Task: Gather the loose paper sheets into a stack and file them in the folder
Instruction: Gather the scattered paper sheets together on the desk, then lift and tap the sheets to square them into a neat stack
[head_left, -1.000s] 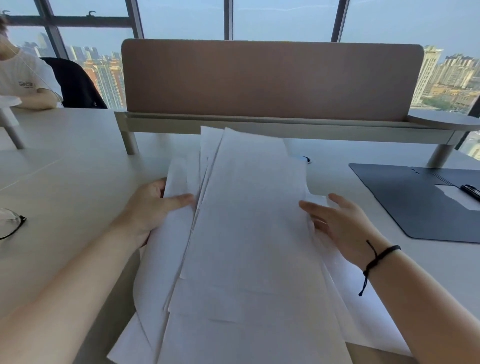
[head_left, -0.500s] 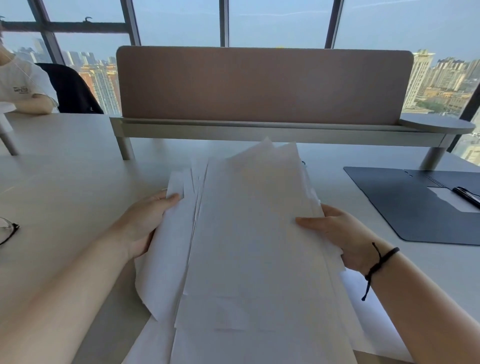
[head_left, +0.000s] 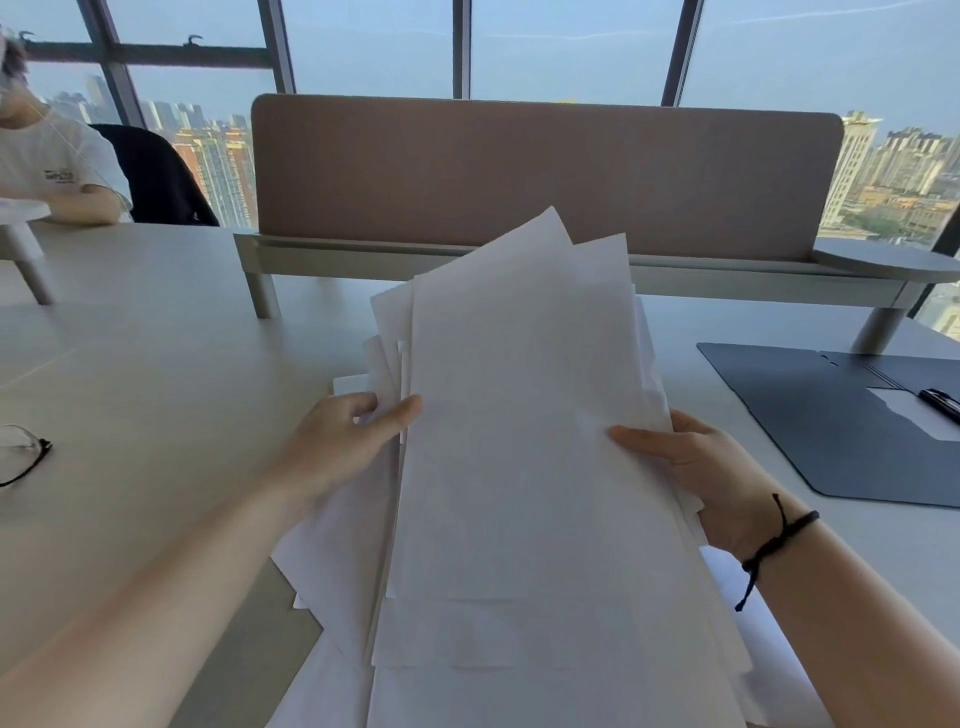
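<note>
Compared with a second ago, when the paper sheets (head_left: 519, 441) lay spread flat on the bench (head_left: 156, 338), most of them now tilt up off it, far corners fanned toward 12 o'clock, with the left hand (head_left: 343, 447) pinching the 9 o'clock edge and the right hand (head_left: 691, 467) clamping the 3 o'clock edge. A few sheets seem to lie flat underneath, though the raised bundle hides how many. The gathering looks mostly done but uneven, so squaring the edges likely comes before the open folder (head_left: 831, 426) at 3 o'clock.
</note>
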